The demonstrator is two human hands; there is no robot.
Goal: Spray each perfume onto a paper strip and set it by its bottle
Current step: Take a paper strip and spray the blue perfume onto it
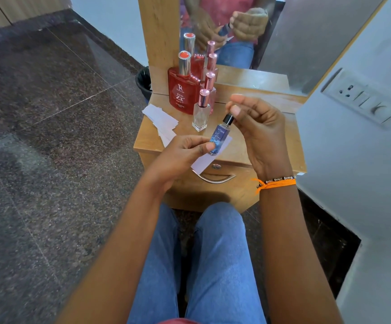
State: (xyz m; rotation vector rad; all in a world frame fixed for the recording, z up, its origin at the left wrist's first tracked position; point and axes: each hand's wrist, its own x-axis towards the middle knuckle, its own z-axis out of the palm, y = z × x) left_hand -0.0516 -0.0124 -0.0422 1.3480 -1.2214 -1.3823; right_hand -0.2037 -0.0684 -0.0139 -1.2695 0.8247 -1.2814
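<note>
Denim-clad knees [215,253] sit lowest; above them the blue bottle [218,139] and one paper strip [209,157] are pinched by the left hand [180,157], the cap [228,119] gripped by right hand [257,134] fingers. No strip is set beside any bottle on the table [255,146]; all spraying seemingly remains.

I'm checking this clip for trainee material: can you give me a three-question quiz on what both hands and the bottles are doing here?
1. True or false: the left hand holds the blue bottle by its lower end.
2. What do the right hand fingertips pinch? A) the blue bottle's black cap B) a paper strip C) the red bottle
3. Fill in: the spare strips lie to the ____ of the red bottle.

Key: 1 true; 2 A; 3 left. The clear bottle with the pink cap stands untouched on the wooden cabinet top.
</note>
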